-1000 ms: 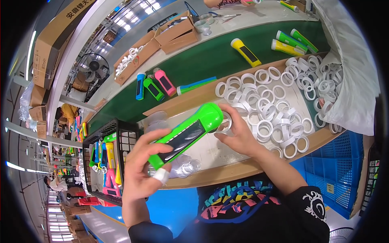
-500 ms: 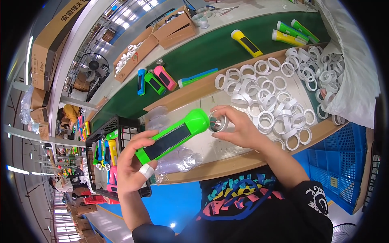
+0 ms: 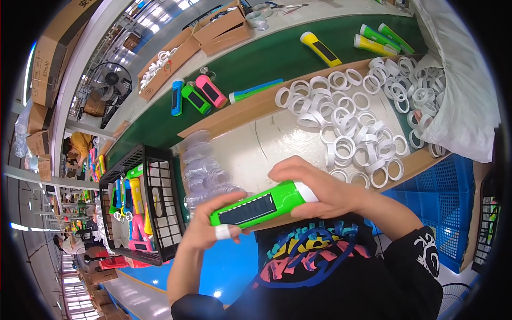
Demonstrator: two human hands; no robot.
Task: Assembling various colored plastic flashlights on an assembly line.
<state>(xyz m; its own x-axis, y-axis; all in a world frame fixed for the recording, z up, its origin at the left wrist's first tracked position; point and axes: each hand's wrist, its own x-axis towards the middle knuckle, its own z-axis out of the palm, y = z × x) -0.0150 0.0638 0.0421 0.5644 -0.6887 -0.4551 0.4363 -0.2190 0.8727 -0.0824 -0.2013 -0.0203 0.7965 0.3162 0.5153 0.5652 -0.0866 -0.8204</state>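
A green flashlight (image 3: 282, 201) with a dark solar panel on its side lies nearly level between my hands, above the near edge of the cardboard tray (image 3: 250, 141). My left hand (image 3: 205, 226), with white tape round one finger, is closed around its tail end. My right hand (image 3: 325, 194) is wrapped around its head end, where a white collar (image 3: 306, 192) shows between the fingers and the green body. The front face of the head is hidden by my palm. Stacked clear discs (image 3: 205, 173) lie at the tray's left, and a pile of white rings (image 3: 346, 128) at its right.
A black crate (image 3: 169, 205) with colourful flashlights stands at the left. On the green bench surface beyond the tray lie a yellow flashlight (image 3: 320, 49), a pink flashlight (image 3: 212, 92) and several others. A blue basket (image 3: 437, 208) stands at right, below a white plastic sheet (image 3: 464, 90).
The flashlight has come down nearer my body and turned more level. My right hand, earlier pinching a shiny cup-shaped piece just off the head, now wraps the head with its white collar.
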